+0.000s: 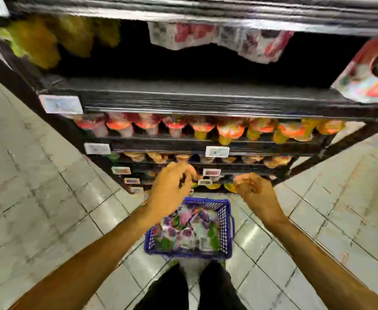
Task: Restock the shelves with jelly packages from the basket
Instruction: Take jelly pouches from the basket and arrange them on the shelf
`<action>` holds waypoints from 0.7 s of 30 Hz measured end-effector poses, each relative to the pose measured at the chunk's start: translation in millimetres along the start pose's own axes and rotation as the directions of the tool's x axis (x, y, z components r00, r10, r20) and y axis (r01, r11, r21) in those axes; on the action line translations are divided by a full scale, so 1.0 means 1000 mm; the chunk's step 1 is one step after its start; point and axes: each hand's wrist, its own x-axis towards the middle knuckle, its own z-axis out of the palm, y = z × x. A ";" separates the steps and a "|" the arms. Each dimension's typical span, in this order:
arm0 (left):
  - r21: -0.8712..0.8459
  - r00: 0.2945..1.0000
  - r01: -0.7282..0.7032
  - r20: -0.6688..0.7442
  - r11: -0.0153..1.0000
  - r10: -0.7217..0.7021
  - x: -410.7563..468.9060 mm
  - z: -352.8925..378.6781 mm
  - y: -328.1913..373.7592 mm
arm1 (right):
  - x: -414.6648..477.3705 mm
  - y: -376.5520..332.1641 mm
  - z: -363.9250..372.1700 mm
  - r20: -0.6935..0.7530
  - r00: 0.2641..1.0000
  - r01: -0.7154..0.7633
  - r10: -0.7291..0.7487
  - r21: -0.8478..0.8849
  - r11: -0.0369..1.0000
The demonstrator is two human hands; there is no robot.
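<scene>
A shop aisle: black shelves stocked with packaged goods, price tags, tiled floor.

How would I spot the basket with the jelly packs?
Find the tall dark shelving unit and look down to the tiled floor at its foot. There, before the person's legs, sits a blue mesh basket of purple-and-green packages, the only blue thing on the floor.
</scene>
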 end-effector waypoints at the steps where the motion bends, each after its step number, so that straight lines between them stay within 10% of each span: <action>1: -0.023 0.998 0.063 0.032 0.998 -0.062 -0.010 0.016 -0.024 | 0.007 0.027 0.013 0.007 0.996 -0.085 0.085 0.001 0.996; 6: -0.106 0.881 0.458 0.185 0.883 -0.435 -0.058 0.108 -0.145 | 0.040 0.162 0.075 0.030 0.908 -0.418 0.418 0.010 0.908; 16: 0.077 0.611 0.760 0.250 0.645 -0.751 -0.132 0.287 -0.344 | 0.102 0.428 0.192 0.039 0.779 -0.621 0.626 -0.088 0.779; 21: 0.122 0.669 0.712 0.182 0.691 -0.721 -0.115 0.346 -0.434 | 0.136 0.524 0.233 -0.042 0.738 -0.667 0.673 -0.193 0.719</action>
